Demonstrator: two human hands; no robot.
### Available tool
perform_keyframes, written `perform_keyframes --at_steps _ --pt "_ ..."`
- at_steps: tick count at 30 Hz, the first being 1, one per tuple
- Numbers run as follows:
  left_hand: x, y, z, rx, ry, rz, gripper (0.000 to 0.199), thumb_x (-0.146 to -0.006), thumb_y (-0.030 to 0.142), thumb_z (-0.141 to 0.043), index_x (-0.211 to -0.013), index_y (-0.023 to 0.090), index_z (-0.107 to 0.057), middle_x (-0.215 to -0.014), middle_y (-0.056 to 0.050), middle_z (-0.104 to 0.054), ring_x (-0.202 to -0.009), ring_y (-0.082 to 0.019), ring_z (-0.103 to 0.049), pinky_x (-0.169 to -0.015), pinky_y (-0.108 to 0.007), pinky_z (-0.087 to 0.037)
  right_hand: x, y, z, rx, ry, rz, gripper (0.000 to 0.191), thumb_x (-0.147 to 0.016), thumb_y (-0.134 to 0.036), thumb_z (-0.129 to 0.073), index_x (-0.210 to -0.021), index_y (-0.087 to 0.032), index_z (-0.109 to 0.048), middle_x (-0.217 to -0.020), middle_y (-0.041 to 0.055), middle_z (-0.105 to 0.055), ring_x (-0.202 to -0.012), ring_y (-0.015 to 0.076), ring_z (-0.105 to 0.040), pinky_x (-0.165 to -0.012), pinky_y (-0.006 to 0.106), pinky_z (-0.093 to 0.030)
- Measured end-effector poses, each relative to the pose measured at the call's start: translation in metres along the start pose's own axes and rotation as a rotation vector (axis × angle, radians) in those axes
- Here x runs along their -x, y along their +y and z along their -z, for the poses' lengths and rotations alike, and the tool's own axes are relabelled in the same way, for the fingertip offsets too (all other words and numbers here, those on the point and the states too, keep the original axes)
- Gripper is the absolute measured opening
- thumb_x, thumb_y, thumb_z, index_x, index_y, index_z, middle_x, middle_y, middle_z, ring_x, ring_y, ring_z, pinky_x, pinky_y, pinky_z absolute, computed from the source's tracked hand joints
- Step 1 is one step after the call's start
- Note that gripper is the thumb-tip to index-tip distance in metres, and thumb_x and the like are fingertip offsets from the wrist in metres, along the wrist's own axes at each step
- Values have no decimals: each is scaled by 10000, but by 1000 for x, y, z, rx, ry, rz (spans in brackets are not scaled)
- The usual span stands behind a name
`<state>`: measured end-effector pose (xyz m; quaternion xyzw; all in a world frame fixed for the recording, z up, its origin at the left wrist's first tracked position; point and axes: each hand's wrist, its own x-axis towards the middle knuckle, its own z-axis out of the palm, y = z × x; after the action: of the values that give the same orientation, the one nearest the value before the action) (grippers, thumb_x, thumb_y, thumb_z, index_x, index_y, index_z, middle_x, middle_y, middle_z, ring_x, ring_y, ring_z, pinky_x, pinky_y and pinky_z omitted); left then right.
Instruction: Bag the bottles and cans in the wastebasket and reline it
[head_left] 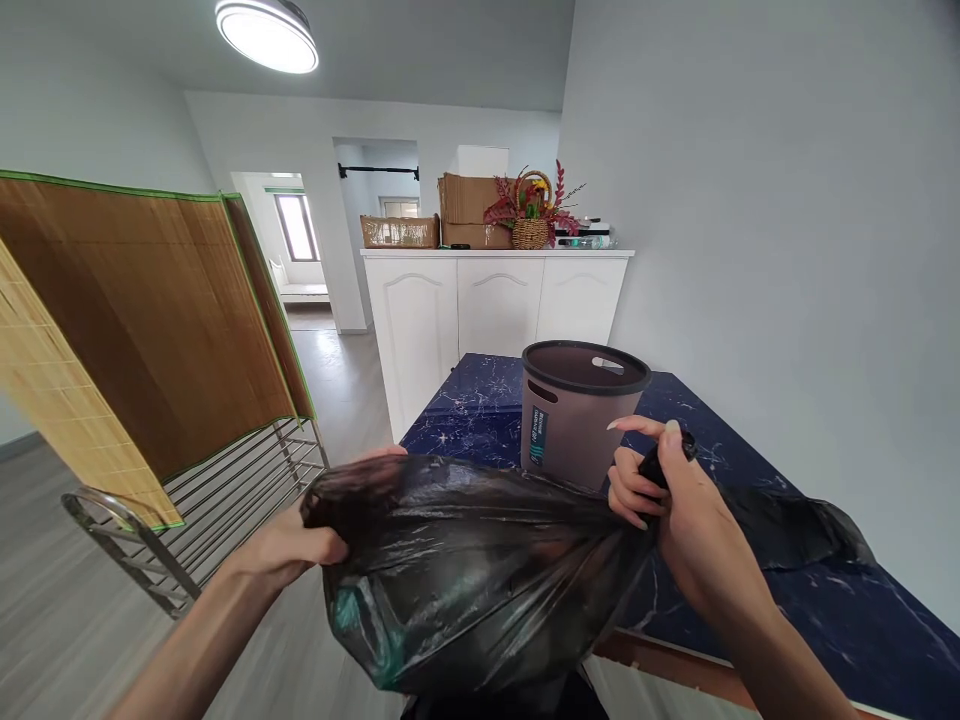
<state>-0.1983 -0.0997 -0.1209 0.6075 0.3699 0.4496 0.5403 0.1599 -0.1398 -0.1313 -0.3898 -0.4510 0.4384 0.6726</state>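
A filled black garbage bag [480,570] hangs between my two hands, in front of the table's near edge. Its thin plastic shows a greenish item at the lower left. My left hand [322,530] grips the bag's left side, with some fingers hidden behind the plastic. Around the gathered neck of the bag, my right hand [660,480] is closed, and a twisted black end pokes out above the fist. Just behind the bag stands a brownish-mauve trash can [581,420], upright, with a dark rim, handle holes and a label.
The can stands on a dark blue marbled table [480,410]. A flat black plastic bag [802,530] lies on its right side. Behind is a white cabinet [499,300] bearing cardboard boxes [476,210] and a flower basket [531,232]. At left, a metal rack [225,520] carries a bamboo mat [150,310].
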Motion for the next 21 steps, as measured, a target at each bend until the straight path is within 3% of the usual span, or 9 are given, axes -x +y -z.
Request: perform_keyframes --at_steps 2,3,6,9,12,15,19,21 --pt "4 -3 -1 -90 -78 114 733 -626 267 -853 -1351 276 -741 -1266 -96 -790 -1238 -422 -701 -1022 -511 -597 0 2 1 -3 -19 -31 511 -989 -762 -532 -1140 -295 -675 -690 -68 -264 -564 125 -204 -495 281 -286" --pt "6 -4 -3 -154 -36 153 669 -695 285 -853 -1353 306 -736 -1288 -74 -783 -1235 -388 -706 -1006 -466 -606 0 4 2 -2 -32 -47 512 -991 -761 -529 -1157 -298 -672 -692 -67 -265 -567 125 -199 -501 283 -288" --pt "10 -4 -12 -342 53 141 411 -870 424 -788 -1272 335 -781 -1328 -48 -767 -1214 -346 -717 -942 -380 -629 0 7 3 -7 -63 -69 511 -1000 -752 -521 -1183 -298 -665 -695 -68 -262 -568 125 -185 -510 288 -290" --pt "14 -2 -19 -417 15 81 338 -949 512 -695 -1210 340 -823 -1339 -26 -766 -1301 -341 -675 -1069 -394 -577 0 7 3 -21 -72 -62 514 -992 -753 -538 -1160 -286 -670 -694 -66 -266 -565 125 -194 -497 286 -290" --pt "19 -2 -13 -422 7 73 385 -942 520 -709 -1273 348 -805 -1394 -12 -745 -1391 -357 -614 -1178 -459 -493 -1 4 2 -14 -51 -64 532 -967 -773 -562 -1115 -277 -683 -690 -62 -274 -562 126 -212 -480 280 -301" --pt "24 -1 1 -402 97 83 431 -863 497 -809 -1265 342 -810 -1420 -15 -730 -1458 -384 -549 -1199 -488 -468 -1 0 3 -17 -12 -47 519 -963 -764 -578 -1082 -272 -695 -684 -61 -274 -559 125 -215 -471 273 -303" --pt "27 4 17 -446 49 32 388 -887 439 -800 -1261 336 -803 -1385 -10 -738 -1422 -326 -582 -1245 -398 -404 -1 -2 8 -72 9 -26 433 -999 -675 -607 -1078 -262 -709 -686 -65 -253 -563 116 -196 -475 260 -283" --pt "31 4 24 -371 123 -38 360 -829 375 -859 -1184 321 -832 -1271 -13 -781 -1307 -314 -662 -1181 -334 -473 -1 -2 9 -92 5 -25 411 -1010 -649 -610 -1075 -258 -715 -684 -66 -249 -563 114 -190 -478 258 -279"
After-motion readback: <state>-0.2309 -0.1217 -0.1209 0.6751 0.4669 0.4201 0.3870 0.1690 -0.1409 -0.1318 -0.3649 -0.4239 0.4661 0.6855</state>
